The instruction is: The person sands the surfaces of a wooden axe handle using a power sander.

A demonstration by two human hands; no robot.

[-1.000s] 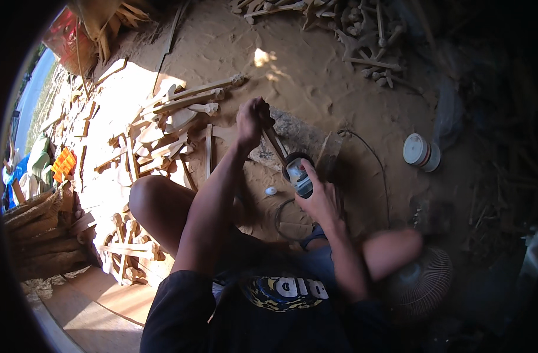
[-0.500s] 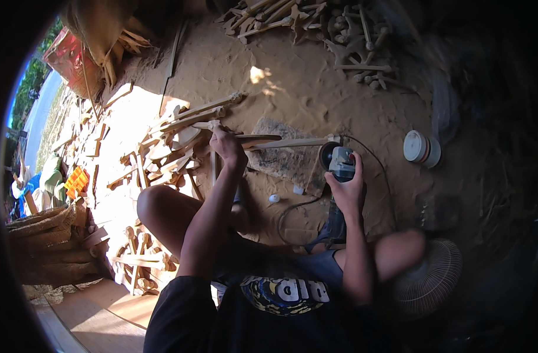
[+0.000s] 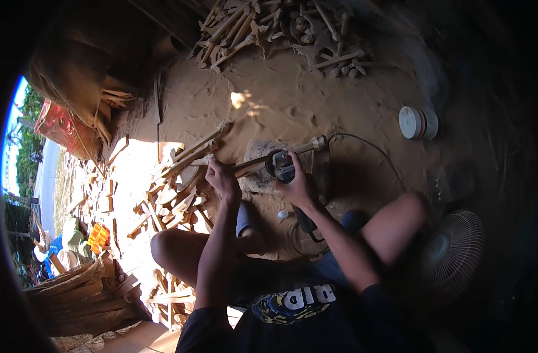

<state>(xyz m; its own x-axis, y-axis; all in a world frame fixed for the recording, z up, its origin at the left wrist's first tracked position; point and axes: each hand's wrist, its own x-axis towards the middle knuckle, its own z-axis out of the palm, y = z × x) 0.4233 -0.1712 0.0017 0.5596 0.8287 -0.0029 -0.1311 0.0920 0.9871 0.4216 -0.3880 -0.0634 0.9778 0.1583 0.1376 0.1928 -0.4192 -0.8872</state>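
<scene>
My left hand [image 3: 224,181] is closed around the near-left end of a long carved wooden piece [image 3: 305,146] with a knobbed far end. The piece slants up to the right across a flat dusty slab [image 3: 258,183] on the ground. In my right hand [image 3: 301,189] is an angle grinder [image 3: 286,169], gripped round its body. Its dark round disc is at the middle of the wooden piece; whether they touch I cannot tell. The grinder's handle end points down toward my legs.
Loose wood pieces [image 3: 174,203] heap up beside my left knee. More carved sticks [image 3: 239,29] lie at the far side. A cord [image 3: 375,147] curves over the sandy ground toward the right. A white-lidded tub [image 3: 411,122] and a fan [image 3: 457,253] stand at right.
My right hand has moved the grinder left along the wooden piece, from near its knobbed end to its middle. My left hand keeps its grip. The whole view has shifted slightly.
</scene>
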